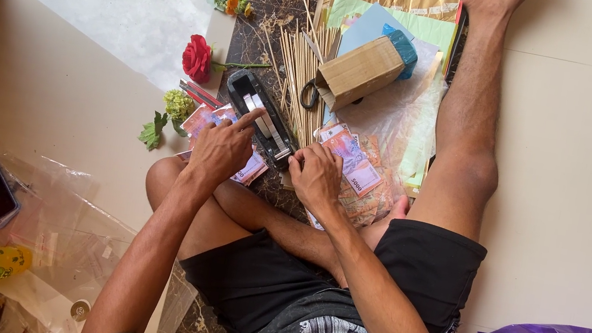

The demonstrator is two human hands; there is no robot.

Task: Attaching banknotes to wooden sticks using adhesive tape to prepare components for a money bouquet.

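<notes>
Two hands meet at a black tape dispenser [260,119] in mid-frame: left hand [222,148] presses its top with a finger, right hand [315,177] pinches its lower end, beside banknotes [353,164].

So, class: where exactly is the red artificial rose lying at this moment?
In the head view the red rose lies on the floor, upper left of the black tape dispenser, beyond the left hand.
</notes>
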